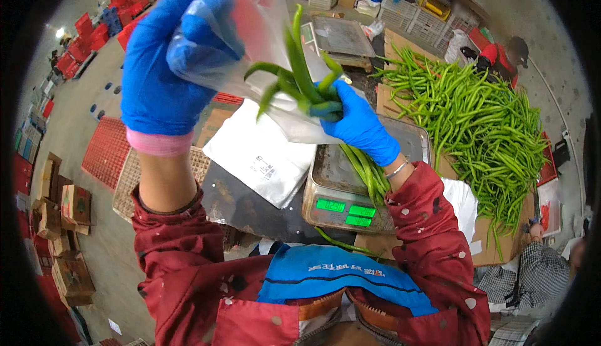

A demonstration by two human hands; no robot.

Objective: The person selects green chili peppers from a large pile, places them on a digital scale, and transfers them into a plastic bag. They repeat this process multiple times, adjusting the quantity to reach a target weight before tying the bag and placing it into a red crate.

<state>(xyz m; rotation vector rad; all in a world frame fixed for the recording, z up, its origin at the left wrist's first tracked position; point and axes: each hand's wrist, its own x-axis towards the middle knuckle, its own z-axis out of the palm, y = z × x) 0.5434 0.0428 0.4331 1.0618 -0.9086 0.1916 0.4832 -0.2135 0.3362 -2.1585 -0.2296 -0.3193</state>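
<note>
Left hand (164,86): gloved, raised, half-curled, fingers behind clear film; can't tell if pinching
Right hand (365,125): gloved, closed round a few green peppers (302,64), tips up
Bag (266,5): clear, between both hands, overlapping the held peppers; can't tell how far in they are
Scale (320,189): below right hand, green display lit, loose peppers (363,172) across it by the right wrist
White bags (260,152): flat stack on dark table (250,197), just left of scale
Pile (466,117): big heap of green peppers on cardboard, right of scale
Second scale (342,35): beyond the first
People: one in red (501,65) past pile, checked sleeve (543,274) lower right
Floor (119,227), left: cardboard boxes (75,205), red crates (80,55) farther off
</note>
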